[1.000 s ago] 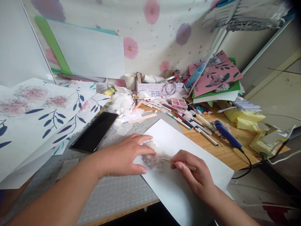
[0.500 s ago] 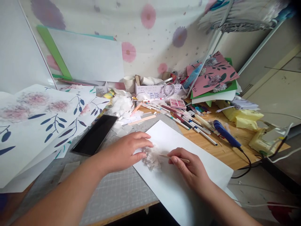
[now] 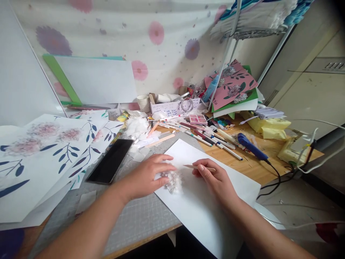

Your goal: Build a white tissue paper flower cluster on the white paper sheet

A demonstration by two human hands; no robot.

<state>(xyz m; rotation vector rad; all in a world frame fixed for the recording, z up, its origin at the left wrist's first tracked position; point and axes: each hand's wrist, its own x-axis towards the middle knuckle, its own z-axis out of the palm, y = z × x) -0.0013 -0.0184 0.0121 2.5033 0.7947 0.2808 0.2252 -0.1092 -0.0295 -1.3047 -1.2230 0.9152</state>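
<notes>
A ruffled cluster of white tissue paper sits on a white sheet of paper. My left hand reaches in from the left, fingers stretched and apart, with its thumb and fingertips at the cluster's edge. Between the thumb and fingers of my right hand is a thin, pointed wooden stick. Its tip points left, just above and apart from the cluster. Beneath the sheet's left part lies a grey cutting mat.
A black phone lies left of my hands, beside large flower-decorated sheets. Behind are scraps of white tissue, several markers and a pink palette. A blue glue gun with a cord rests at the right.
My right hand has moved the stick's tip up and away from the tissue cluster. My left hand stays beside the cluster. The whole view has shifted slightly.
</notes>
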